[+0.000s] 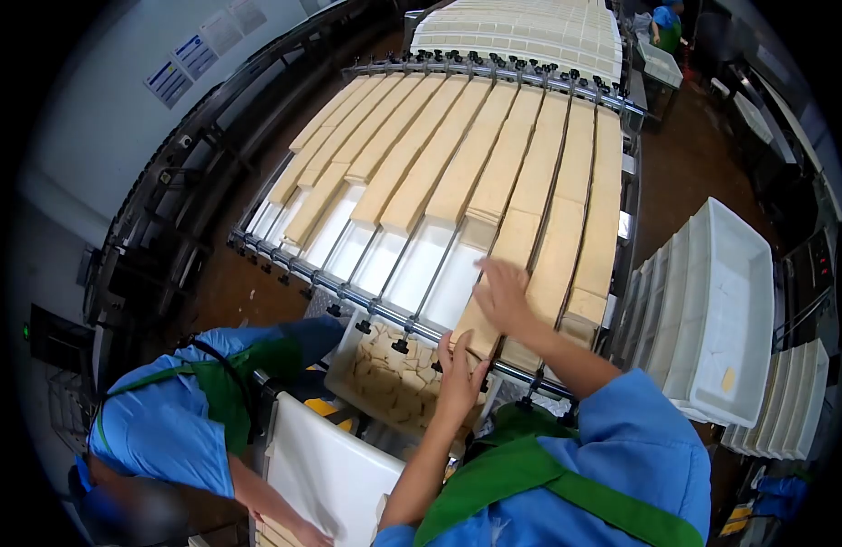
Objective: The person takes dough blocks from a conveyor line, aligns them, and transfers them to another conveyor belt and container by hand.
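Observation:
Long pale-yellow blocks lie side by side in lanes split by thin metal rods on a white conveyor belt (415,273). My right hand (503,296) lies over the top and side of one pale-yellow block (514,251), fingers spread. At the near end of that lane, my left hand (459,378) has its fingers stretched up against the block's front end, beside the metal rail (375,304). The left thumb stands apart from the fingers. Some of the block is hidden beneath my right hand.
Below the rail, a white bin (348,360) holds many pale broken pieces. A co-worker in a blue shirt and green apron (234,383) bends at the left, beside a white surface (325,460). Stacked white trays (722,319) stand at the right, with more trays behind.

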`<state>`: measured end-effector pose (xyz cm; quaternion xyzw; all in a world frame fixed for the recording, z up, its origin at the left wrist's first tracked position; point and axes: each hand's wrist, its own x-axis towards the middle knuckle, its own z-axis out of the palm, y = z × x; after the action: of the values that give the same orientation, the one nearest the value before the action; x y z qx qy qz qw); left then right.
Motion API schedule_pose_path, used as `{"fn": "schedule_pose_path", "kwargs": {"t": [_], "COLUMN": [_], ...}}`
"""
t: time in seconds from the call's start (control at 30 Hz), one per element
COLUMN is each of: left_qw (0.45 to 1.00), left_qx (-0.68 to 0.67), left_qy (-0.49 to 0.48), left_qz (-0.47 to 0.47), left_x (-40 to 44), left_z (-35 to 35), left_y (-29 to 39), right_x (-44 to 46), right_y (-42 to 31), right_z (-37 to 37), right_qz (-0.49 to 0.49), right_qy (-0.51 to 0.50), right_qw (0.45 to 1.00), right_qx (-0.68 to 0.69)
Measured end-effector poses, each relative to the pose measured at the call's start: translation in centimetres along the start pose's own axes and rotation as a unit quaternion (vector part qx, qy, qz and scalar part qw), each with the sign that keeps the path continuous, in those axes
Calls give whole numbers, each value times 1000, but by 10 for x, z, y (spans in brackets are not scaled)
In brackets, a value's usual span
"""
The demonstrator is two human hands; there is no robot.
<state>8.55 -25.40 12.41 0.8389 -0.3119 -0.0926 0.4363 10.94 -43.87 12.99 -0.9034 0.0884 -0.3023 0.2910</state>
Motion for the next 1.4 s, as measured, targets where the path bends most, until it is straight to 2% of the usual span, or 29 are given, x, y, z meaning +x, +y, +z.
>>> {"fn": "schedule_pose_path", "kwargs": {"t": [0.07,0.1,0.13,0.2,0.23,0.3,0.33,0.4,0.43,0.5,0.57,0.6,0.7,0.77,0.8,0.87,0.9,0.93,1.0,1.03,1.1,1.13,1.2,1.23,1.4], "left_qw": [999,994,994,997,997,993,991,982,982,971,954,954,958,976,976,990,993,993,980,980,950,950,985,987,984], "left_qx": [-46,-108,-111,0,-3,-5,-2,18,18,159,243,243,228,192,191,4,27,27,-64,-64,-186,-186,-54,-42,-44], "left_qy": [-1,-19,-22,59,57,114,124,143,143,139,98,101,105,67,68,86,91,93,123,124,118,119,103,111,121], "left_qz": [16,-16,-8,43,51,-35,-46,-123,-118,-113,-146,-142,-139,-81,-79,-114,-72,-71,-141,-140,-220,-219,-126,-112,-124], "left_x": [-9,-13,-16,-30,-39,-58,-68,-92,-109,-147,-186,-202,-225,-235,-237,-238,-239,-243,-248,-248,-249,-249,-245,-245,-244], "left_z": [-7,-16,-19,-26,-32,-44,-51,-58,-60,-60,-63,-63,-61,-64,-63,-63,-63,-63,-61,-62,-61,-60,-58,-59,-58], "left_y": [1,8,4,-9,-14,-25,-33,-40,-55,-100,-132,-142,-153,-148,-144,-137,-143,-147,-149,-150,-153,-154,-153,-148,-150], "right_x": [-41,-59,-69,-74,-77,-81,-80,-82,-82,-84,-86,-87,-88,-90,-92,-93,-93,-93,-92,-92,-93,-94,-94,-94,-94], "right_y": [-12,-22,-28,-30,-32,-24,-23,-24,-25,-26,-24,-25,-24,-22,-20,-17,-18,-18,-18,-18,-18,-19,-21,-22,-27], "right_z": [4,-2,-8,-11,-14,-7,-5,-4,-4,-3,-1,0,1,4,5,8,8,8,8,8,8,8,7,6,4], "right_qz": [-63,-119,-177,-199,-220,-233,-245,-235,-219,-206,-198,-199,-192,-189,-191,-190,-194,-193,-194,-189,-186,-186,-186,-184,-186], "right_qy": [13,-26,-63,-71,-88,-76,-69,-63,-66,-64,-73,-68,-72,-70,-69,-68,-67,-69,-71,-68,-66,-65,-61,-62,-61], "right_qw": [994,990,981,977,970,967,963,966,971,975,975,975,977,978,978,977,977,976,976,977,978,978,978,979,978], "right_qx": [85,65,43,-7,-48,-71,-87,-86,-71,-58,-64,-67,-51,-52,-54,-65,-66,-67,-70,-67,-63,-68,-73,-66,-73]}}
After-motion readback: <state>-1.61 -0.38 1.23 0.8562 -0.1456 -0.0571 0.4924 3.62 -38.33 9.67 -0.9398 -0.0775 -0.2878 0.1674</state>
